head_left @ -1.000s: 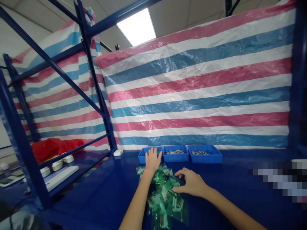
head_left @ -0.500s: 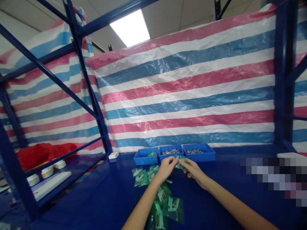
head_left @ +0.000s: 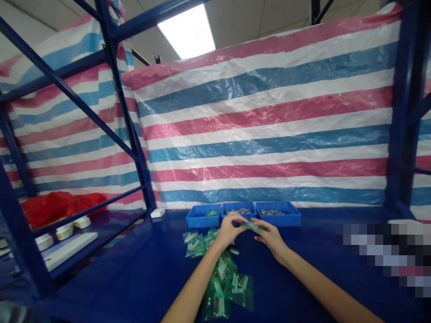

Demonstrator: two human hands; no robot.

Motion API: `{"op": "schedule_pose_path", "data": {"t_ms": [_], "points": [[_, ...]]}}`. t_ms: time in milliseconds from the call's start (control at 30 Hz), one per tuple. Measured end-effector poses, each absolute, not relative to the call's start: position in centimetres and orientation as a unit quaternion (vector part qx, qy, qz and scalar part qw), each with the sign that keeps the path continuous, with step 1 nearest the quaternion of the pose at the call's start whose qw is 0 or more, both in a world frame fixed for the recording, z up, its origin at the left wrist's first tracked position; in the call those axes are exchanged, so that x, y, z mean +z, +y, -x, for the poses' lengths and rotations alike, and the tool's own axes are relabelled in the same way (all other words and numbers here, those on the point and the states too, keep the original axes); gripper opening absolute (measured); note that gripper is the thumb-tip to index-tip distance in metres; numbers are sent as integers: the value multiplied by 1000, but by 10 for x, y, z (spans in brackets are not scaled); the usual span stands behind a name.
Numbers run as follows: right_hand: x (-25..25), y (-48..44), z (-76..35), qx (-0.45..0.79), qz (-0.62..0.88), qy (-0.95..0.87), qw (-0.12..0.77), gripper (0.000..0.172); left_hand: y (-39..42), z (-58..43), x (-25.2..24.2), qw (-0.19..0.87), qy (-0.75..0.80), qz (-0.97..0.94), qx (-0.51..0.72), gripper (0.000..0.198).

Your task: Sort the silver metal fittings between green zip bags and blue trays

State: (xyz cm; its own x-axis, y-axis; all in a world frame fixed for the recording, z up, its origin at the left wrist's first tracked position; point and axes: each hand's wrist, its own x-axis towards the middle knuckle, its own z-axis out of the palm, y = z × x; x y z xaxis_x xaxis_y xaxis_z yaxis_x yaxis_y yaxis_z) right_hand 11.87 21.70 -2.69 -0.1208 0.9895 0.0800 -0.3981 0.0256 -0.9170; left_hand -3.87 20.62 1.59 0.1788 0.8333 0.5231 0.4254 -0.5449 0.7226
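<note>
A small green plastic bag [head_left: 253, 227] is held between my two hands, just in front of the blue trays. My left hand [head_left: 231, 229] pinches its left side with thumb and fingers. On the other side my right hand [head_left: 273, 238] grips the right edge, its lower fingers curled beneath. What the bag contains is too small to make out. Beside and below my left forearm lie several green bags [head_left: 222, 267] with slim whitish and metallic pieces inside, some overlapping. A loose small piece [head_left: 234, 251] rests near my left wrist.
Along the back stand a left blue tray [head_left: 198, 221] with green bags, a middle blue tray [head_left: 223, 207] and a right blue tray [head_left: 283, 220] with small metal parts. A white box [head_left: 158, 213] and blue rack post [head_left: 129, 116] are left. A pixelated area covers the right.
The bag has tilted to a flatter angle between my hands, and my fingers have shifted on it. My view has moved slightly. The bags on the table lie as before.
</note>
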Motion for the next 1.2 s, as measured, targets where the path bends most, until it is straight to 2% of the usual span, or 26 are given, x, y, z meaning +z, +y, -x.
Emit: {"op": "schedule_pose_path", "data": {"t_ms": [200, 333, 467, 667, 733, 900, 1000, 1200], "points": [[-26, 218, -118, 621, 349, -436, 549, 38, 207, 40, 15, 226, 431, -730, 479, 19], [-15, 209, -119, 644, 356, -427, 525, 38, 217, 48, 14, 246, 445, -675, 535, 30], [-10, 205, -121, 651, 358, -429, 513, 40, 231, 75, 16, 160, 524, -563, 619, 32], [-11, 206, -119, 634, 386, -446, 500, 35, 238, 124, 21, 50, 648, -466, 600, 23], [-12, 207, -118, 629, 392, -452, 496, 35, 238, 131, 19, 22, 675, -466, 572, 24], [-13, 207, -119, 623, 389, -466, 494, 34, 239, 132, 11, -65, 744, -523, 410, 36], [-14, 207, -119, 614, 386, -483, 490, 34, 237, 128, 10, -86, 751, -536, 377, 40], [-22, 204, -110, 516, 378, -630, 441, 35, 227, 120, 17, -168, 727, -598, 294, 25]]}}
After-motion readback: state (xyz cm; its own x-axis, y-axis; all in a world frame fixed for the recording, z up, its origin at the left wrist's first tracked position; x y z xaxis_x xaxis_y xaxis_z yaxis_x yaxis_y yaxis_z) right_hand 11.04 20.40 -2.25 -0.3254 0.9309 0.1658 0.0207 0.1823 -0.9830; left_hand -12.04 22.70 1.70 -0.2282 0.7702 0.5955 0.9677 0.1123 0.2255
